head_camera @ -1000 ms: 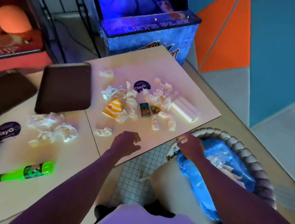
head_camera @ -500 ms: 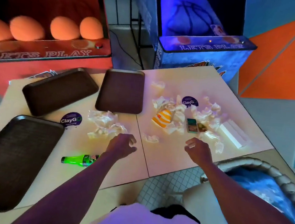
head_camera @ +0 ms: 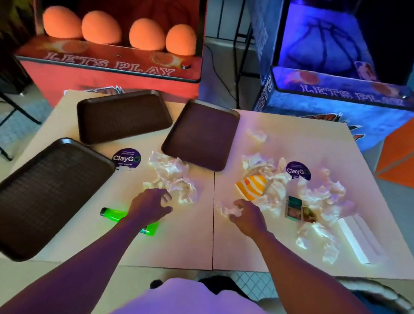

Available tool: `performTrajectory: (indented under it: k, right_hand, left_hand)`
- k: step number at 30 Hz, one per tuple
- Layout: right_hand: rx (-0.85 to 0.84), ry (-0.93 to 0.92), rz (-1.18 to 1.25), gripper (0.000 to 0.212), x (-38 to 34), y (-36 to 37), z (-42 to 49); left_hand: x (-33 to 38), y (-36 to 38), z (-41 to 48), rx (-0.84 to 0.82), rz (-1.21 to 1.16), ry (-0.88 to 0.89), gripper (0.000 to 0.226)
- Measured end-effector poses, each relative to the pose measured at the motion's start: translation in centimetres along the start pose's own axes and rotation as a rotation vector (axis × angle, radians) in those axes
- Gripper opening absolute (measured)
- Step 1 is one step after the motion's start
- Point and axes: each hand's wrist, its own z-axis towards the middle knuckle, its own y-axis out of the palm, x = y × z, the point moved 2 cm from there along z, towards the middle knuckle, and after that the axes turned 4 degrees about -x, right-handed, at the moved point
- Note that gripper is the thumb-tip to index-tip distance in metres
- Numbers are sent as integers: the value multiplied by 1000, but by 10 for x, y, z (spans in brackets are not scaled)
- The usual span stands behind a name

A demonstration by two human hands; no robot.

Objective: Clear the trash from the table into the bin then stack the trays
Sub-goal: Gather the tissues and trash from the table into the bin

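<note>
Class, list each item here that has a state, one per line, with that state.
near tray: empty, unstacked
middle tray: empty, unstacked
right tray: empty, unstacked
green bottle: capped, lying on its side
striped cup: tipped on its side
napkin pile: crumpled, loose
white box: closed, lying flat
left hand: loosely curled, holding nothing
right hand: pinches small napkin

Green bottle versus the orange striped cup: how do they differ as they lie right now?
The green bottle lies by itself on the left half of the table, its middle hidden under the left forearm; the orange striped cup lies on the right half among crumpled napkins. The bottle is slim and long; the cup is short and wide. Both lie on their sides, and neither the left hand nor the right hand holds either.
</note>
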Motion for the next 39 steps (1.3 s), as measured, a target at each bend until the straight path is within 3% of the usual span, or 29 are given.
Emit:
performTrajectory:
  k: [5, 11, 25, 39]
  right_hand:
    - [-187, -85, -112, 71, 0, 14, 24]
    - [-292, -182, -349, 74, 13, 25, 53]
    - [-202, -179, -359, 37, 23, 38, 78]
    - [12, 16, -168, 24, 5, 36, 69]
  left_hand:
    - [9, 9, 2, 42, -27, -81, 27]
    - [19, 20, -4, 56, -77, -190, 26]
    - [13, 28, -20, 66, -112, -327, 27]
    - [-37, -39, 87, -38, -3, -107, 27]
